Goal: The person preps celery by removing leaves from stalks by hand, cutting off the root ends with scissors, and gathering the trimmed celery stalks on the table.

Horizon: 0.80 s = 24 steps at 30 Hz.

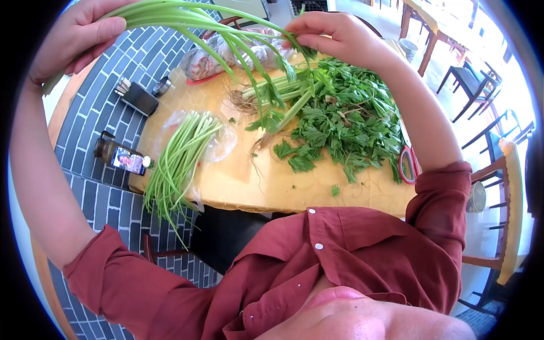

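Note:
My left hand (79,39) is closed around a bunch of long pale-green celery stalks (181,20), raised above the table's far left. The stalks stretch across to my right hand (340,41), whose thumb and fingers pinch them near the leafy end. Several leafy tips (269,93) droop below. Under my right hand lies a big heap of celery leaves (351,113), with rooted stalks (289,116) at its left side. A bundle of trimmed stalks (184,150) rests on a clear plastic bag (221,144) at the table's left, its thin ends hanging over the edge.
Red-handled scissors (408,164) lie at the right edge of the yellow-covered table (249,184). Wrapped tableware (212,56) stands at the back. On the left are a dark holder (137,99) and a phone (129,161). Chairs (470,85) stand to the right.

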Available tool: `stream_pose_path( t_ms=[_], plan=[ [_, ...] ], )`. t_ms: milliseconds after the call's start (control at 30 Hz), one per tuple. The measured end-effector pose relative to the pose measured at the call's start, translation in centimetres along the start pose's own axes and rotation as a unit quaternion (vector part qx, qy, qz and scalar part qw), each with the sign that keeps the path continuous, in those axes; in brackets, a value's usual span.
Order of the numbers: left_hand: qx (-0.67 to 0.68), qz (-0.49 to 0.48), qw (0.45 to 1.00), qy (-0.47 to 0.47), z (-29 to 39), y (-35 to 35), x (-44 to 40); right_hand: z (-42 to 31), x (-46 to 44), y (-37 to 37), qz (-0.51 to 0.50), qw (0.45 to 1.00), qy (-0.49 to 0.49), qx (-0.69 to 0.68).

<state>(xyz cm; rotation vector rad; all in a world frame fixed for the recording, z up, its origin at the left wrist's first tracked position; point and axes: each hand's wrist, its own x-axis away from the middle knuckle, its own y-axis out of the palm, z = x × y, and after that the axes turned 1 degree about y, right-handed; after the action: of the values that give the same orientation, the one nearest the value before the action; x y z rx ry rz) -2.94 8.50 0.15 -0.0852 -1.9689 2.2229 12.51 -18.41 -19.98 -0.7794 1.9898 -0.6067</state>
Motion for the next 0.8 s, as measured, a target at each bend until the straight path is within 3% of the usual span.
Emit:
stream_pose_path(
  t_ms=[200,400,500,600,800],
  plan=[
    [0.021,-0.005,1.000,0.002,-0.5,-0.3,0.1,1.4,-0.6,0.4,0.100,0.972,-0.204,0.062],
    [-0.006,0.010,1.000,0.020,-1.8,-0.6,0.4,0.7,0.1,0.3,0.109,0.975,-0.187,0.045],
    [-0.001,0.012,1.000,0.017,-1.6,-0.5,0.4,1.5,0.9,1.2,0.123,0.990,-0.050,0.040],
    [-0.021,0.014,0.999,0.022,-1.6,-0.4,0.4,1.3,0.8,1.0,0.116,0.979,-0.119,0.121],
    [-0.002,-0.005,1.000,0.011,-0.1,0.0,0.0,1.9,0.4,1.5,0.175,0.943,-0.154,0.237]
  ],
)
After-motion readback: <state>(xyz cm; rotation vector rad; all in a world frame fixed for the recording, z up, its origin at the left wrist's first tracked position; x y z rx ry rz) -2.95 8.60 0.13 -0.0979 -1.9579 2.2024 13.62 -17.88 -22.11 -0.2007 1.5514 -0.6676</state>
